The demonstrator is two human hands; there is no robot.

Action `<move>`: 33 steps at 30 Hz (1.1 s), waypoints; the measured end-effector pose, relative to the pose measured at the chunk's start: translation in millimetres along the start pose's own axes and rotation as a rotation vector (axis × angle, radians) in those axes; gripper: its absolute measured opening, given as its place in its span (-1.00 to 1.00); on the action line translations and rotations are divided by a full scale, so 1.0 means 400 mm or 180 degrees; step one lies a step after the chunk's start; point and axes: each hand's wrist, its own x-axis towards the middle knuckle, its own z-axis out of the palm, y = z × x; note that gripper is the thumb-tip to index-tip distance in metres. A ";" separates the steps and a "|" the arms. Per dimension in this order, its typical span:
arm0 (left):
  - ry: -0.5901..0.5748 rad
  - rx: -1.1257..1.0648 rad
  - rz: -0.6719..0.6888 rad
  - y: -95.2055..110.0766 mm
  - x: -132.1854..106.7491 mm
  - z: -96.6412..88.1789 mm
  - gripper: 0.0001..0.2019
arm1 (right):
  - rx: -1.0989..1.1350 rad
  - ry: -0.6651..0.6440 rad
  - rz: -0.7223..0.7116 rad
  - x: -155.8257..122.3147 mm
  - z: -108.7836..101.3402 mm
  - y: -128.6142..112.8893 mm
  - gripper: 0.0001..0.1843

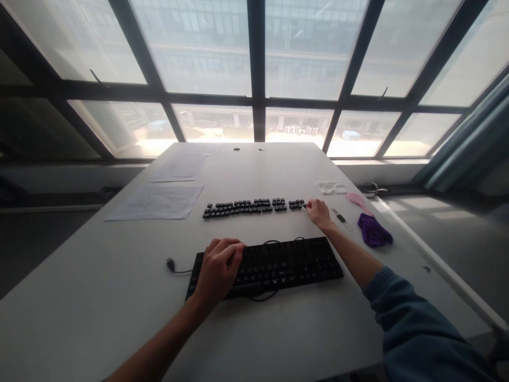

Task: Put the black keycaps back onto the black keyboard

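A black keyboard (286, 265) lies slightly tilted on the white table, its cable partly tucked under it. My left hand (220, 262) is over its left part, with the fingers curled and pressed together; anything inside them is hidden. Beyond the keyboard, loose black keycaps (238, 208) stand in two long rows, split into groups. At the right end of these rows my right hand (318, 212) is closed in a pinch on a small dark keycap (305, 206). Right of that hand lies a small tool with a dark handle and wire loop (341, 217).
White paper sheets (159, 202) lie at the left. A purple cloth (374, 231), a pink item (360, 202) and a white folded piece (332, 188) are near the right edge. A USB plug (170, 264) sits left of the keyboard. Windows rise behind the table.
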 end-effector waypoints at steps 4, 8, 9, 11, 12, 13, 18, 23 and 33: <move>0.0279 0.0100 0.0020 -0.080 -0.021 -0.071 -0.72 | 0.0239 0.0123 0.0030 -0.123 -0.079 0.046 -0.72; 0.0341 0.0227 -0.0043 -0.173 -0.045 -0.108 -0.72 | 0.0969 0.0179 0.0379 -0.313 -0.134 0.108 -0.63; 0.0295 0.0235 -0.0072 -0.192 -0.051 -0.109 -0.71 | 0.1078 0.0204 0.0499 -0.356 -0.139 0.118 -0.62; 0.0210 0.0214 -0.0126 -0.222 -0.060 -0.107 -0.71 | 0.1169 0.0297 0.0686 -0.420 -0.139 0.127 -0.61; 0.0193 0.0198 -0.0156 -0.232 -0.063 -0.106 -0.71 | 0.1175 0.0354 0.0758 -0.442 -0.136 0.128 -0.60; 0.0195 0.0186 -0.0183 -0.238 -0.066 -0.106 -0.71 | 0.1168 0.0408 0.0812 -0.456 -0.132 0.126 -0.60; 0.0242 0.0102 -0.0268 -0.245 -0.071 -0.113 -0.73 | 0.0959 0.0457 0.0865 -0.467 -0.122 0.107 -0.61; 0.0172 -0.0025 -0.0356 -0.243 -0.078 -0.112 -0.72 | 0.0424 0.0429 0.0578 -0.461 -0.130 0.083 -0.66; 0.0209 -0.0087 -0.0377 -0.220 -0.080 -0.121 -0.73 | -0.0426 0.0607 -0.0139 -0.475 -0.106 0.067 -0.67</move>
